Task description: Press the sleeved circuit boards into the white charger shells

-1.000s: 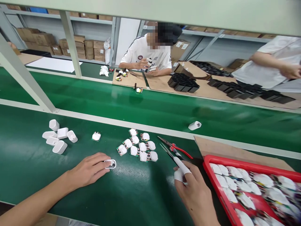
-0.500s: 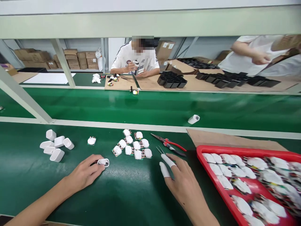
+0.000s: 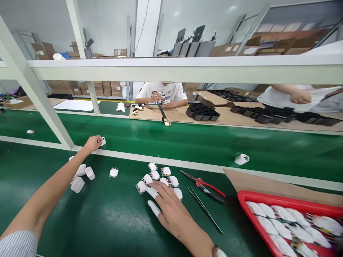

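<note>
My left hand point(image 3: 92, 144) reaches out over the green belt, pinching a small white plastic housing point(image 3: 103, 141) at the belt's near edge. My right hand point(image 3: 171, 207) is above a cluster of circuit boards topped with white pads point(image 3: 141, 186). Its thumb and index finger wear white finger cots and stand apart, with nothing seen between them; the hand hides part of the cluster. Tweezers point(image 3: 205, 210) lie on the table to its right, beside red-and-black long-nose pliers point(image 3: 203, 185). A single padded board point(image 3: 114, 172) lies between the cluster and several empty white housings point(image 3: 77, 185), partly behind my left forearm.
A red tray point(image 3: 257, 233) of padded boards stands at the right, by a cardboard sheet point(image 3: 252, 178). Another white housing point(image 3: 242, 159) rests on the belt point(image 3: 187, 141). A slanted post point(image 3: 50, 103) rises at the left. Two people work across the belt.
My left hand has carried the white housing forward and left to the belt. My right hand has let go of the tweezers and moved left over the boards. The view has tilted up.
</note>
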Tool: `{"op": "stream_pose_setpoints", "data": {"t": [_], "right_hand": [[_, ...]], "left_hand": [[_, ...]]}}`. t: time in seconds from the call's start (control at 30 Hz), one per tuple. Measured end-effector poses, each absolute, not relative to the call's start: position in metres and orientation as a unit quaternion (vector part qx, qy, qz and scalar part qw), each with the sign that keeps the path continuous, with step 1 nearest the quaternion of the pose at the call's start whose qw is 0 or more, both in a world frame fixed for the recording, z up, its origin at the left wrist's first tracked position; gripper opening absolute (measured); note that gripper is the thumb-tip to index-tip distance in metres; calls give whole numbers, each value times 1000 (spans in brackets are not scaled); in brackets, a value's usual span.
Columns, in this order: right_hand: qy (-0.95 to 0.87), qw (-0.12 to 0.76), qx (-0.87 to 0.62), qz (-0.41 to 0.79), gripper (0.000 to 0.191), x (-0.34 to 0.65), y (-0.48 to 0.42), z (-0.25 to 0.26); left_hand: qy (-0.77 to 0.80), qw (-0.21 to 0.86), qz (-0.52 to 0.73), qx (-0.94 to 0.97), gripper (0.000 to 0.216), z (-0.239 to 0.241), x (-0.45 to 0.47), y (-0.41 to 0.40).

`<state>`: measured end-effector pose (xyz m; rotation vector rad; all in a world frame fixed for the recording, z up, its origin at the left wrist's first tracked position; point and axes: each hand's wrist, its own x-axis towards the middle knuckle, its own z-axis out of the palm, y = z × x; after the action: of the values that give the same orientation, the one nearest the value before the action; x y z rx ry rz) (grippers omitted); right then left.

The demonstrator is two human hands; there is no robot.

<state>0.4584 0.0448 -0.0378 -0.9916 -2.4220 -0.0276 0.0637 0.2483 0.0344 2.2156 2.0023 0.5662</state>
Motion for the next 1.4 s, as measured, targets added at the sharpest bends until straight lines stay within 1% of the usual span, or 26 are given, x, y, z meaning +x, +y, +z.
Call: {"op": "stream_pose_setpoints", "data": {"t": [0.07,0.17,0.27,0.3,0.37,0.47,0.53,0.6,0.63,0.7,0.73,0.77,0.83,0.9,1.0,1.13,1.2,1.3,1.4], "right_hand": [[-901,247,-357,1,31,451,52,-37],[-909,236,-345,11,36,428,69,-31],[-922,192,-335,29,35,386,92,-24],[-925,174,-335,33,31,369,100,-22],[-926,150,-343,40,19,335,114,-21],[-928,144,-340,54,19,302,118,-24],[-938,138,-312,67,13,302,107,-29],[-948,130,-278,84,5,318,89,-35],[-950,133,-267,95,11,330,79,-39],[-944,160,-263,119,30,355,61,-47],[-939,178,-266,124,38,366,54,-50],[-934,196,-272,124,41,375,48,-53],[-927,216,-287,112,38,384,40,-58],[-918,235,-301,104,34,385,36,-59],[-900,271,-324,105,40,382,34,-57],[-890,291,-328,122,45,383,34,-57],[-880,313,-332,132,46,385,34,-56],[-856,363,-342,135,47,387,33,-50],[-843,400,-338,123,49,388,32,-42]], "left_hand": [[657,60,180,730,30,34,55,235],[631,81,162,754,56,35,42,190],[591,90,82,797,70,31,33,139],[580,78,53,809,69,27,32,125],[566,40,25,823,58,20,32,105],[546,11,61,836,33,10,40,87],[528,31,114,841,31,7,48,76],[501,72,154,848,36,4,60,63],[486,96,165,853,41,3,67,56],[453,142,171,863,53,-1,81,46],[437,161,173,868,60,-3,89,43],[425,180,176,870,66,-6,95,42],[411,215,181,867,76,-12,107,46],[416,249,180,856,81,-19,114,52],[446,295,170,828,84,-27,117,59],[443,323,212,809,99,-38,114,57],[434,322,241,806,97,-45,113,54],[438,307,266,802,83,-57,118,49],[444,263,280,809,74,-65,128,44]]}}
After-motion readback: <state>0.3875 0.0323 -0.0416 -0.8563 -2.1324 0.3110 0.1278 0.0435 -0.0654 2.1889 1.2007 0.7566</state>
